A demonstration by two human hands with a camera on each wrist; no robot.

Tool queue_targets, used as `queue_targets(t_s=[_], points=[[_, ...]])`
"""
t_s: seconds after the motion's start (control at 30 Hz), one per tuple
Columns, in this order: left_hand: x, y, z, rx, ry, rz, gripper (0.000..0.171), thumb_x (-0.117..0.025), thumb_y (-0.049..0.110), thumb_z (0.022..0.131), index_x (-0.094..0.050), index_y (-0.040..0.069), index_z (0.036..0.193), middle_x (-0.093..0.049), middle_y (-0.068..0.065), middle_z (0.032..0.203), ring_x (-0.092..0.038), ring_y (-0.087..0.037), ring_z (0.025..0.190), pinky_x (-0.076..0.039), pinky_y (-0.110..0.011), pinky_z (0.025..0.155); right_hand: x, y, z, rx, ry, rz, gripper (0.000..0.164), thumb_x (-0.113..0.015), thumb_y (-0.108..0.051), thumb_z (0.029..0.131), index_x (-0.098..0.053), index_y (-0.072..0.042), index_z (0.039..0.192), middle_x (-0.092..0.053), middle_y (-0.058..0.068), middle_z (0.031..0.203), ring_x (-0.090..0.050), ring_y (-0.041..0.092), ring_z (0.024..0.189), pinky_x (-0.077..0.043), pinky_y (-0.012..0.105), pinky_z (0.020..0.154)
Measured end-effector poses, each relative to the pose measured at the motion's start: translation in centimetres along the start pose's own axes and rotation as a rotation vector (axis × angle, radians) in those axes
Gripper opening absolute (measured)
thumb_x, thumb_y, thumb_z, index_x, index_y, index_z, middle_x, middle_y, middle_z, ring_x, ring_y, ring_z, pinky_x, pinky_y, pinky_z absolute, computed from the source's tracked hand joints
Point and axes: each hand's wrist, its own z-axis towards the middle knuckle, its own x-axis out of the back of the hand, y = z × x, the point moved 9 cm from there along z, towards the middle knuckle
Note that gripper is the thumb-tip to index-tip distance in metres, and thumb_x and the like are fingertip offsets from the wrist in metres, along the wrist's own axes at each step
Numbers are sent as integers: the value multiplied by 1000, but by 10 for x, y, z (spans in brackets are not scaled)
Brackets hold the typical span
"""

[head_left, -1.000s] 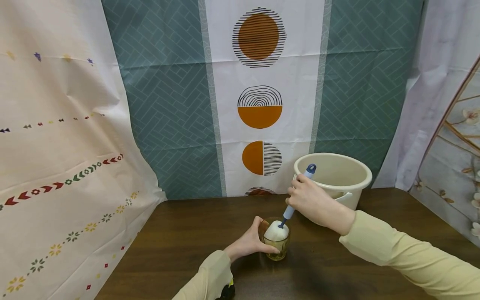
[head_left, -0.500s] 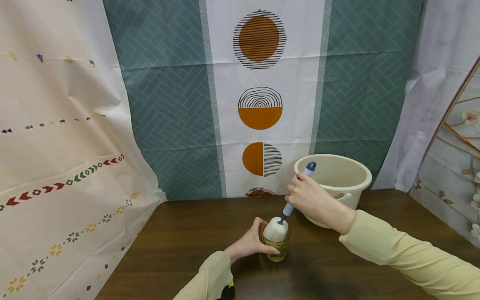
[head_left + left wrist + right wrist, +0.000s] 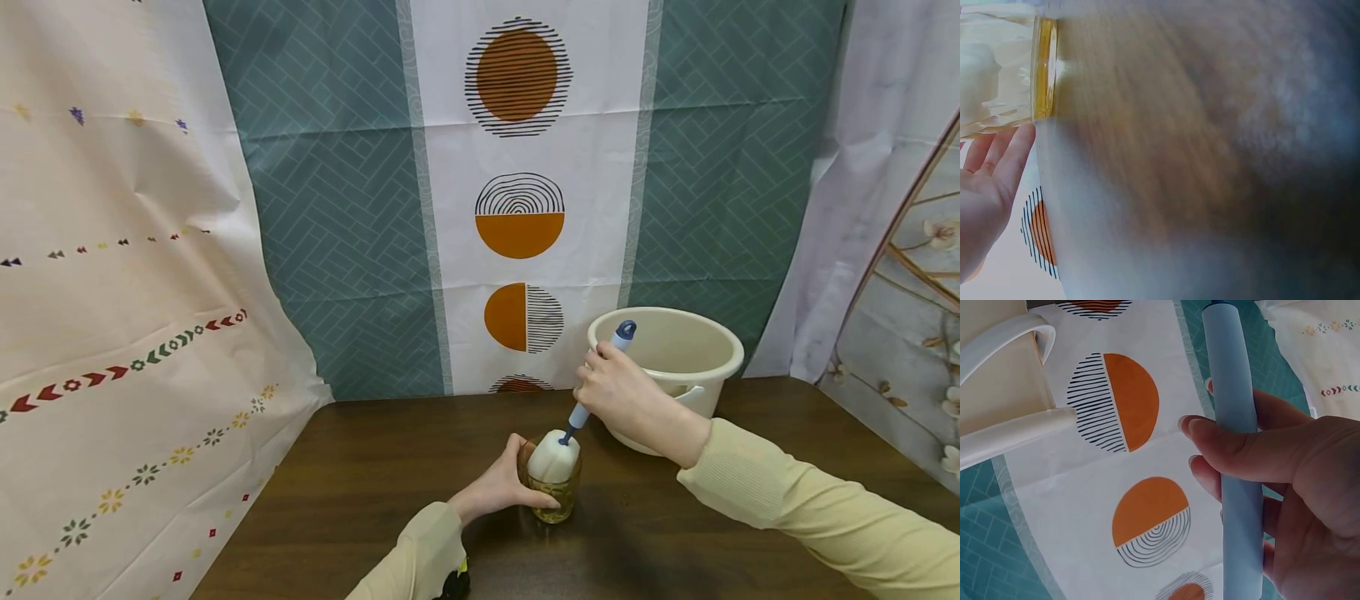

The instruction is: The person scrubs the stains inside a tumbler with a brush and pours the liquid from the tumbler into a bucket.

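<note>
An amber glass stands upright on the brown table. My left hand holds it from the left, thumb on the near side. In the left wrist view the fingers lie along the wall of the glass. My right hand grips the light blue handle of a sponge brush, thumb and fingers curled round it. The handle leans up to the right. Its white sponge head sits partly inside the glass, the top bulging above the rim.
A cream bucket with a handle stands at the back right, just behind my right hand. Patterned cloths hang behind and at both sides of the table. A small black object lies by my left sleeve.
The sponge head has shifted and turned slightly in the glass, standing a little higher. The brush handle has tilted slightly with my right hand. My left hand and the glass have stayed in place.
</note>
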Motion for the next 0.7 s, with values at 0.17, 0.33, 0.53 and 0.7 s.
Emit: queue_targets(t_s=[0.17, 0.33, 0.53, 0.7], points=[[0, 0, 0, 2, 6, 26, 61, -80, 24, 67, -34, 10, 105, -48, -1, 105, -49, -12, 97, -36, -34, 84, 1, 1, 0, -8, 2, -4, 16, -77, -12, 66, -63, -18, 62, -51, 1, 63, -47, 20, 65, -31, 34, 65], [1, -1, -1, 8, 8, 32, 62, -81, 25, 67, -34, 10, 105, -48, -1, 104, -49, -12, 96, -36, -33, 84, 3, 1, 1, -12, 14, 3, 18, -76, -10, 66, -62, -17, 59, -51, 1, 61, -48, 20, 64, -32, 34, 66], [1, -1, -1, 13, 6, 32, 63, -81, 25, 67, -34, 11, 107, -48, -1, 103, -49, -13, 95, -37, -33, 82, 5, 3, 1, -12, 13, 0, 17, -76, -11, 67, -62, -18, 59, -52, 1, 62, -48, 21, 65, -31, 34, 66], [1, 0, -2, 15, -1, 24, 64, -80, 24, 68, -34, 9, 109, -48, -2, 103, -49, -13, 94, -39, -31, 81, 4, 3, 1, -9, -2, -2, 18, -77, -12, 66, -62, -18, 59, -53, 1, 63, -48, 20, 66, -31, 34, 65]])
